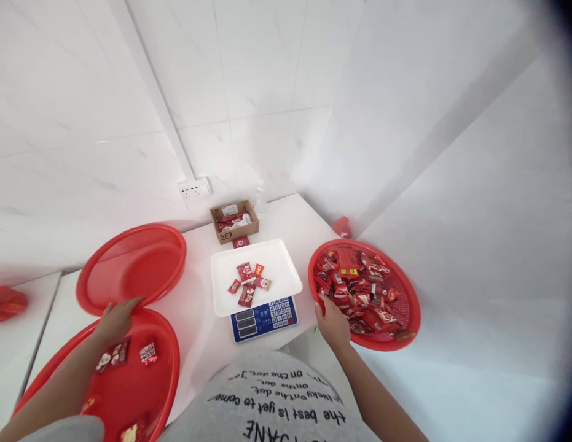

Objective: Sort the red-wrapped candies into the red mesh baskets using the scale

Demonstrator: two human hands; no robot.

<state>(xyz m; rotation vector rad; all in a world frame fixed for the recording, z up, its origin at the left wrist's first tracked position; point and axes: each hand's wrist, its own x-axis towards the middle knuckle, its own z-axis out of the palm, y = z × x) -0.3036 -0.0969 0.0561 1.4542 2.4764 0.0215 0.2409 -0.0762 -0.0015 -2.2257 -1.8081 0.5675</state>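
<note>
My left hand (116, 320) is over the near left red basin (172, 368), fingers apart at the rim of the far left red basin (175, 279). My right hand (332, 322) is closed on the near left rim of a red mesh basket (412, 301) full of red packets (359, 301). Between my hands, a white tray (279, 264) sits on a blue scale (262, 320). Several small red packets (247, 294) lie spread on the tray. A few more packets (148, 353) are in the near left basin.
Behind the tray stands a cardboard box (235, 233) with red packets inside, and a red packet (241, 242) lies in front of it. A socket strip (194, 188) is on the wall. Red objects are at the far left (7, 304) and behind the basket (341, 227).
</note>
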